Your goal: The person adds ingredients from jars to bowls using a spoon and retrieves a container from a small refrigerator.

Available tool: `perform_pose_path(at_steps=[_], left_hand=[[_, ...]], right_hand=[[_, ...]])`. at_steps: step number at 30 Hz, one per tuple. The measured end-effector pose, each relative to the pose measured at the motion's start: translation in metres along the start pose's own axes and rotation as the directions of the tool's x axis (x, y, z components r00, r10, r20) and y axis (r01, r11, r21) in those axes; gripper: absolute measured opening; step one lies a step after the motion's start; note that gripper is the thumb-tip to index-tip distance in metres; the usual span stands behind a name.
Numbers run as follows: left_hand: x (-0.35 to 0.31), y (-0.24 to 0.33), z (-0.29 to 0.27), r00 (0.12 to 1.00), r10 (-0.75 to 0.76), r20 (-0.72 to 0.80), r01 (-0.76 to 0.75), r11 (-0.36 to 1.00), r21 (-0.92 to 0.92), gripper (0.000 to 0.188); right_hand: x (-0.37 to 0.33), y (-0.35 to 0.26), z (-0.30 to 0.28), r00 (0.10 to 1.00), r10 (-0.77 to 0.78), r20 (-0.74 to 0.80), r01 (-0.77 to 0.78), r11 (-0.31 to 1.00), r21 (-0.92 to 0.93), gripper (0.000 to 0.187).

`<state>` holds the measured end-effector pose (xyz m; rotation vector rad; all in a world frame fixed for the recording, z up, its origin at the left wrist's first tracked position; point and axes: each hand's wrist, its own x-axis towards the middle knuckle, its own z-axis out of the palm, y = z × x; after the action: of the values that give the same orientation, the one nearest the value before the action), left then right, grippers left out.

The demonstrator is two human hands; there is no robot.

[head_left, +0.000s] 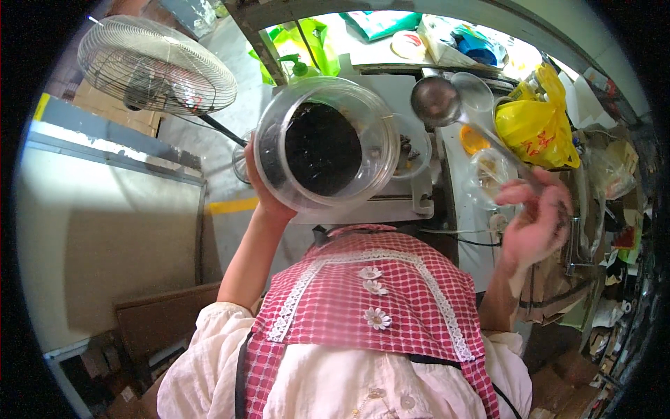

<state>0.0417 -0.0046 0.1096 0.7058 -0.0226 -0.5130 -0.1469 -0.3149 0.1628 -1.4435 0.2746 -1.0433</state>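
Note:
My left hand is wrapped round the side of a large clear plastic jar, held up and tilted so that its mouth faces me. A black, glossy mass fills its lower part. In my right hand, slightly blurred, is the handle of a metal ladle. The ladle's bowl is up and to the right of the jar, apart from it; whether it holds anything, I cannot tell. Partly hidden behind the jar, a clear round container has dark pieces in it.
A wire fan stands at the far left. Beyond the jar is a green pump bottle. On the right are a yellow plastic bag, an orange round item and a clear cup. Cardboard lies at the lower right.

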Motion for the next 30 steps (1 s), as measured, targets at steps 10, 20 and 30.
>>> perform_pose_path(at_steps=[10,20,30], left_hand=[[-0.01,-0.003,0.008,0.996,-0.082,0.024,0.083,0.995,-0.061,0.072],[-0.024,-0.011,0.016,0.974,-0.182,0.135,0.201,0.969,-0.141,0.07],[-0.032,-0.007,0.022,0.981,-0.195,-0.002,0.194,0.979,0.063,0.073]], right_hand=[[0.012,-0.077,0.034,0.916,-0.088,0.391,0.075,0.996,0.049,0.04],[0.025,-0.046,0.087,0.2,-0.565,0.8,0.828,0.534,0.17,0.029],[0.028,-0.035,0.084,0.259,-0.448,0.856,0.796,0.6,0.073,0.022]])
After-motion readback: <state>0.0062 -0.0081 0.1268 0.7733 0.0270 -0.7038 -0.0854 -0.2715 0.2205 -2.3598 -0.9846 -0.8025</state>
